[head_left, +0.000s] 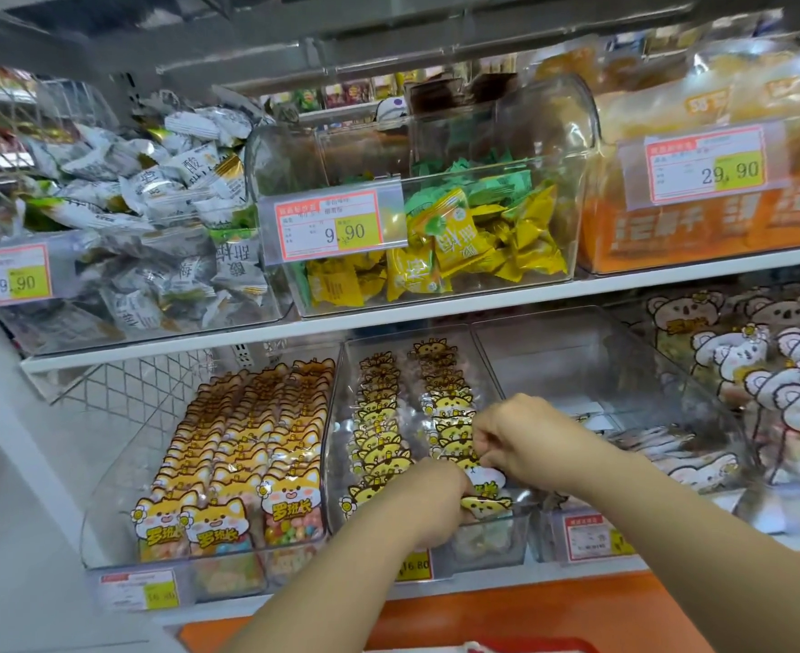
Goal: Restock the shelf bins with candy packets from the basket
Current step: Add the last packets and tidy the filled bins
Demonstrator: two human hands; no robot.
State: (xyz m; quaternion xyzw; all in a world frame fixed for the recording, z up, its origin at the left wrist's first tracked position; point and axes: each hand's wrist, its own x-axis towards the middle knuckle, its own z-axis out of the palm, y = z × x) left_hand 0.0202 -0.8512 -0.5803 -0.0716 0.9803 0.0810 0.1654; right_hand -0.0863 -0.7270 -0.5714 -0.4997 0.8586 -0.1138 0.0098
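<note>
On the lower shelf, the middle clear bin (pixel 337 417) holds two rows of yellow cat-face candy packets (pixel 381 435). Both my hands reach into the front of its right row. My left hand (pixel 428 504) has its fingers curled down onto the frontmost yellow packet (pixel 485 504). My right hand (pixel 523 438) pinches a white-faced packet (pixel 487 478) just behind it. A red basket rim (pixel 534 645) shows at the bottom edge; its contents are hidden.
An orange fox-packet bin (pixel 228 468) stands at the left. To the right is a nearly empty clear bin (pixel 615 369), then koala packets (pixel 784 384). The upper shelf carries bins of grey-white sweets (pixel 153 205), yellow-green sweets (pixel 473 233) and bread bags (pixel 718 148).
</note>
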